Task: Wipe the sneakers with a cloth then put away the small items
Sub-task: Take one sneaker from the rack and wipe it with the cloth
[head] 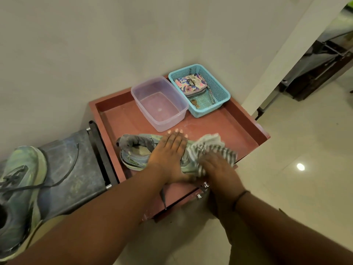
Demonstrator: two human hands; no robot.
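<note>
While 2 hands work, 2 sneakers and 1 cloth show.

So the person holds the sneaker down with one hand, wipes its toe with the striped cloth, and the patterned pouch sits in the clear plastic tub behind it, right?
Not quite. The head view shows the patterned pouch in the blue basket; the clear plastic tub holds nothing visible. The rest stands: the left hand presses the sneaker while the right hand wipes with the striped cloth.
</note>
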